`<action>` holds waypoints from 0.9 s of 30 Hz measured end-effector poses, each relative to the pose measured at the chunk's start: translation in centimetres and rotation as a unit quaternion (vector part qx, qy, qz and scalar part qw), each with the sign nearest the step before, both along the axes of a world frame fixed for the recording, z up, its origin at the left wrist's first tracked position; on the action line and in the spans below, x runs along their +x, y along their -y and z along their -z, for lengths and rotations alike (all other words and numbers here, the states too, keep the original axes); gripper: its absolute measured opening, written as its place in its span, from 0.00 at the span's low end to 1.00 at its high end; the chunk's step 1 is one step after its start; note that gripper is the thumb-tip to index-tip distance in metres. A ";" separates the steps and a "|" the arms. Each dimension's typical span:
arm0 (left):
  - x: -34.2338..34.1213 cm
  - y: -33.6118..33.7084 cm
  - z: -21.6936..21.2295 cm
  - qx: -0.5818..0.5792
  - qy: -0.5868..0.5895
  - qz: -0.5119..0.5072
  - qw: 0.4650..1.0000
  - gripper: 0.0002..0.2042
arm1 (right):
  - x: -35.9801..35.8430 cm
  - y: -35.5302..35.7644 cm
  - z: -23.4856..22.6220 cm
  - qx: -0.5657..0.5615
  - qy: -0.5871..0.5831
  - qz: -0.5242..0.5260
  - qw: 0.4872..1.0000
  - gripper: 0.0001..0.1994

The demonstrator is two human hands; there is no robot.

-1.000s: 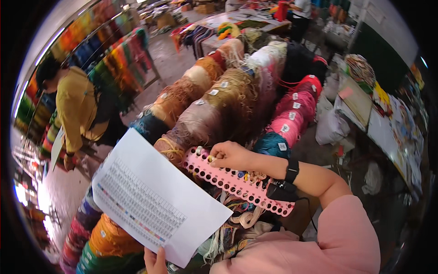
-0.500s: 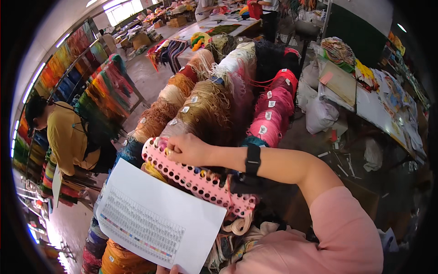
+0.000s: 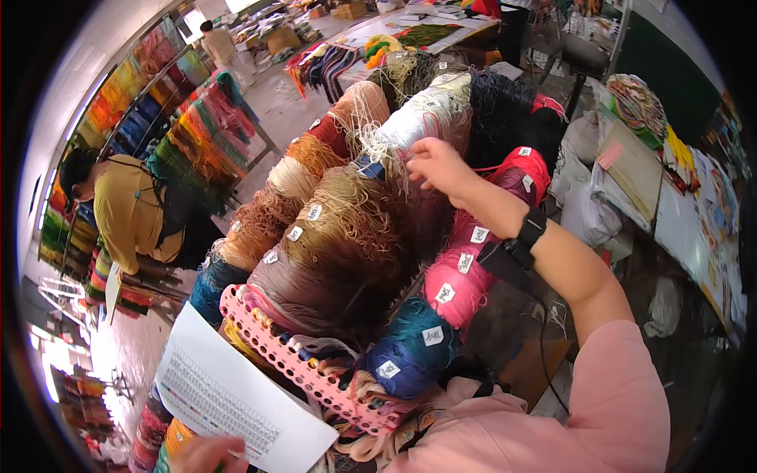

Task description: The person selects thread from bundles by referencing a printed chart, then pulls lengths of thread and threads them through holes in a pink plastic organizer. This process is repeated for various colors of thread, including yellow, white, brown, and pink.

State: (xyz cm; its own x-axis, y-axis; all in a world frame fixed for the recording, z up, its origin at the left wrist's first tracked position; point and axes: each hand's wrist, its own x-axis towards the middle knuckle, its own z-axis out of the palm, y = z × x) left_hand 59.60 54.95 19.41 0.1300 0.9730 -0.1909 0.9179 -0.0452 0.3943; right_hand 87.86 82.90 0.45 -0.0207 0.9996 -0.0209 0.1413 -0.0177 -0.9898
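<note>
My right hand (image 3: 441,169), with a black strap on the wrist, reaches out over the yarn rolls. Its fingers are curled together at pale pink yarn strands (image 3: 404,188), beside the white yarn (image 3: 430,110). At the lower edge my left hand (image 3: 206,455) is blurred, close to the lower edge of a white printed sheet (image 3: 225,394); whether it grips the sheet is unclear. The sheet partly covers a long pink board with holes (image 3: 296,366). Bundles of coloured thread (image 3: 315,356) run along that board.
Long rolls of labelled yarn fill the middle: brown (image 3: 343,209), pink (image 3: 453,280) and blue (image 3: 394,363). A person in a yellow top (image 3: 130,209) bends beside hanging skeins (image 3: 209,130) on the left. White bags (image 3: 587,217) and a cluttered table (image 3: 686,232) stand to the right.
My right hand has left the pink board and stretched forward to the pale yarn. My left hand has moved left along the sheet's lower edge. The sheet sits lower and further left.
</note>
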 end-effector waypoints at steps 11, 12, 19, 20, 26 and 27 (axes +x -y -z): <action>13.3 -24.9 10.0 0.273 -0.085 0.390 0.875 0.14 | -2.0 5.5 1.1 0.305 0.290 -0.178 0.889 0.18; 13.7 -25.7 11.1 0.269 -0.085 0.395 0.874 0.14 | -0.8 5.5 1.4 0.318 0.314 -0.229 0.864 0.15; 10.5 -25.6 13.5 0.223 -0.111 0.265 0.931 0.14 | 3.2 2.1 2.8 0.294 0.279 -0.218 0.888 0.09; 10.1 -25.5 13.7 0.220 -0.112 0.263 0.933 0.14 | 3.2 1.2 2.7 0.294 0.285 -0.206 0.889 0.09; 10.5 -25.5 13.6 0.213 -0.112 0.261 0.935 0.16 | 2.2 -1.4 -0.1 0.036 0.533 -0.219 0.817 0.12; 10.5 -25.1 13.6 0.227 -0.111 0.264 0.931 0.18 | 2.6 -2.0 -0.1 0.057 0.562 -0.200 0.801 0.14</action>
